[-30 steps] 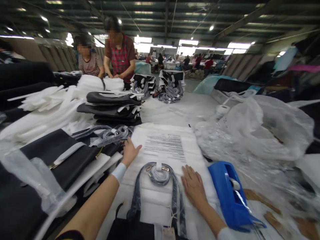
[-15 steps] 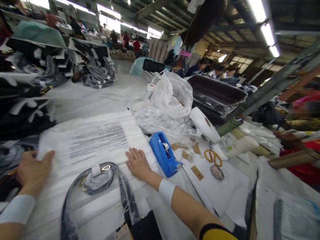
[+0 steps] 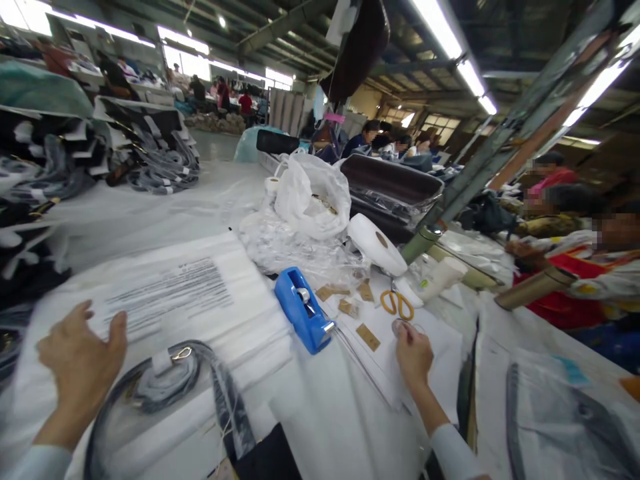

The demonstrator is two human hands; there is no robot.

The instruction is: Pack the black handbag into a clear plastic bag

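My left hand (image 3: 83,367) rests with fingers spread on a white printed plastic bag (image 3: 165,293) that covers a dark handbag; its grey wrapped handles (image 3: 170,377) curl just right of the hand. My right hand (image 3: 414,353) reaches out to the right, past a blue tape dispenser (image 3: 301,309), and its fingertips touch a small round clear object (image 3: 403,327) on the white sheet. Its fingers are bent together; whether they grip it is unclear. Yellow-handled scissors (image 3: 397,303) lie just beyond.
Brown paper tags (image 3: 367,337) lie scattered by the dispenser. A white foam roll (image 3: 376,243) and crumpled clear plastic bags (image 3: 310,193) sit behind. Stacks of wrapped dark handbags (image 3: 150,150) stand at the far left. People sit at the right (image 3: 575,220).
The view has swung further right. My right hand left the bag beside the handles and moved right past the tape dispenser to the small round object. My left hand stayed on the bag.
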